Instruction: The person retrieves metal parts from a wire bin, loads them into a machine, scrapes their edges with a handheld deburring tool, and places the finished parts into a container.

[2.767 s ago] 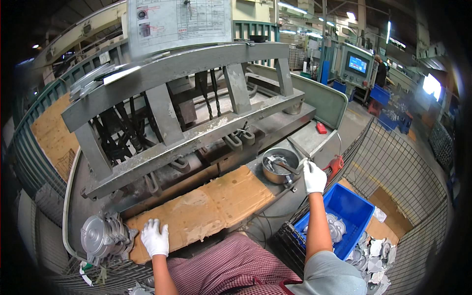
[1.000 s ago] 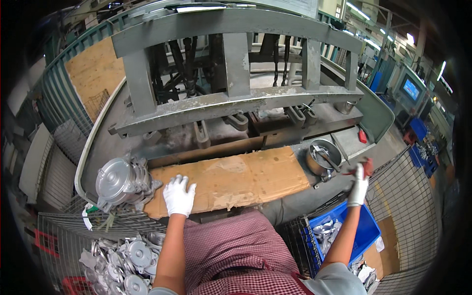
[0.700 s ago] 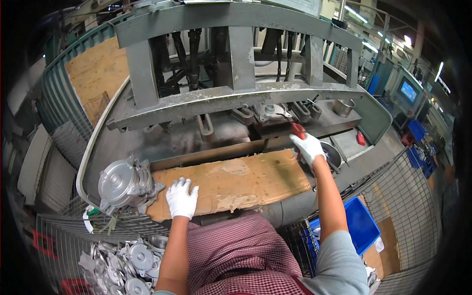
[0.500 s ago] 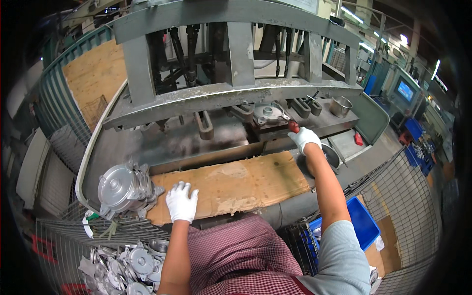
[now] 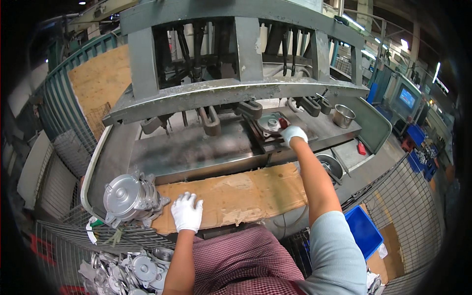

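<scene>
Already our right hand (image 5: 293,133) is at the press bed (image 5: 196,152), fingers curled on the round metal casting (image 5: 269,123) in its fixture — seated, apparently, though we cannot tell. Our left hand (image 5: 187,212) rests flat and empty on the cardboard sheet (image 5: 246,194) before the bed. Left of it waits another casting (image 5: 129,195) — clamp arms (image 5: 211,120) crowd overhead.

White gloves (image 5: 187,212), silver casting (image 5: 129,194), blue bin (image 5: 364,231), red-checked apron (image 5: 246,265)
</scene>
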`<move>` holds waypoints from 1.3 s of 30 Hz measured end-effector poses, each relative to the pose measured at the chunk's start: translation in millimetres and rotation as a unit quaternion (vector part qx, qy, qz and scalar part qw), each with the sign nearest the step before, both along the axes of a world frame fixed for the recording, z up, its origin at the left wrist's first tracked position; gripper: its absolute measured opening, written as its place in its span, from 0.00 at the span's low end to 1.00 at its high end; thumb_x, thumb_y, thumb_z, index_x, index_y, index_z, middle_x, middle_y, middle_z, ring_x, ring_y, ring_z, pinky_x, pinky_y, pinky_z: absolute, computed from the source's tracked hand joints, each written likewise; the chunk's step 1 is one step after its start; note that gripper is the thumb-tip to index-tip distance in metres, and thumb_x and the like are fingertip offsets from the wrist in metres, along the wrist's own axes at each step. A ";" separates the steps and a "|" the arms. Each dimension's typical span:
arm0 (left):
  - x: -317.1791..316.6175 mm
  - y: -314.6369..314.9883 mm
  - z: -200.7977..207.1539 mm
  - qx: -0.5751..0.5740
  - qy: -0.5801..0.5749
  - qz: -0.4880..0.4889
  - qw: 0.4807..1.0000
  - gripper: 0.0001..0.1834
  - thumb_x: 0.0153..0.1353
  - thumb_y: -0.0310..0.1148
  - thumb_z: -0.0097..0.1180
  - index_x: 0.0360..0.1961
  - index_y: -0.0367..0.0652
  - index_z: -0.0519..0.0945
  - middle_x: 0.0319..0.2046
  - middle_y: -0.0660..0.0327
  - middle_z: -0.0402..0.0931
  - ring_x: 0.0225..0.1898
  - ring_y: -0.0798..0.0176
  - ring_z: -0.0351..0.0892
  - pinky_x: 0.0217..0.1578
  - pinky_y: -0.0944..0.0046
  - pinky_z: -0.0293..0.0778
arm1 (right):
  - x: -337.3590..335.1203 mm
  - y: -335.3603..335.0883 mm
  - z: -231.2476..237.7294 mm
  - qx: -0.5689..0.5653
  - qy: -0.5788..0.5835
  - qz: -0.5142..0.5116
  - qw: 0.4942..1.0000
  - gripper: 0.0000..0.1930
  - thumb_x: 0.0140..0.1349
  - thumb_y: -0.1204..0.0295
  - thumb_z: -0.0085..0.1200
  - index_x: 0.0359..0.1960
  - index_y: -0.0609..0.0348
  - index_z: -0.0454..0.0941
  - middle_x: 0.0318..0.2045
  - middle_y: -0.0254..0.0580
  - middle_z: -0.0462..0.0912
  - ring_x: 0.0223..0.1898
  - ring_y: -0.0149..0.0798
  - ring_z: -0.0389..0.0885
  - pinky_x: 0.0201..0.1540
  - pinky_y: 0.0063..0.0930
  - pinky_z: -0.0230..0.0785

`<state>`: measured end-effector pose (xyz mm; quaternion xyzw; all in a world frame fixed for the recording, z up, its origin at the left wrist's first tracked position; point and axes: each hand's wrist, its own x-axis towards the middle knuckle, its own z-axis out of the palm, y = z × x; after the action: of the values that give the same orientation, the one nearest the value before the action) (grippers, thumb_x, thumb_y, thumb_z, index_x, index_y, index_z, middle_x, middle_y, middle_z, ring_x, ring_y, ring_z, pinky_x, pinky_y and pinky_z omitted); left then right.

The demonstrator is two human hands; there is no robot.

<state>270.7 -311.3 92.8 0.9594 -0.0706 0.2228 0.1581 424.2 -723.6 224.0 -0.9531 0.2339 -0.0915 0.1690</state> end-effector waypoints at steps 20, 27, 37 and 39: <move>-4.1 9.2 -2.7 0.000 0.001 0.006 1.000 0.16 0.58 0.43 0.58 0.42 0.44 0.81 0.47 0.55 0.79 0.52 0.51 0.76 0.53 0.50 0.68 | -293.4 -190.2 -63.5 -0.045 -0.091 -0.457 0.883 0.34 0.53 0.48 0.62 0.61 0.46 0.73 0.62 0.50 0.73 0.58 0.55 0.75 0.58 0.47 0.70; -35.5 7.1 -0.9 -0.143 -0.056 -0.032 0.988 0.14 0.58 0.36 0.59 0.42 0.42 0.84 0.40 0.51 0.82 0.43 0.47 0.80 0.44 0.50 0.74 | -196.5 -30.4 -49.9 -0.141 -0.414 -0.062 0.897 0.15 0.60 0.68 0.58 0.48 0.57 0.82 0.37 0.54 0.84 0.38 0.55 0.82 0.44 0.43 0.74; -130.9 84.0 68.2 -0.184 -0.236 -0.039 0.953 0.17 0.51 0.15 0.57 0.43 0.40 0.82 0.27 0.56 0.76 0.28 0.55 0.74 0.31 0.59 0.70 | -21.1 226.3 -22.5 -0.141 -0.290 0.294 0.900 0.16 0.61 0.58 0.56 0.47 0.51 0.81 0.30 0.50 0.83 0.33 0.53 0.82 0.39 0.46 0.73; -133.2 102.7 87.7 -0.157 -0.267 -0.012 0.951 0.19 0.49 0.14 0.54 0.44 0.37 0.81 0.30 0.55 0.78 0.30 0.55 0.76 0.34 0.60 0.72 | -8.4 243.5 -21.2 -0.112 -0.114 0.353 0.922 0.22 0.59 0.52 0.57 0.48 0.52 0.81 0.36 0.54 0.84 0.39 0.54 0.83 0.45 0.44 0.74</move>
<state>137.5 -208.6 180.5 0.8268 -0.0857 0.4772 0.2852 415.8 -480.1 202.8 -0.9697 -0.1503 -0.1593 0.1082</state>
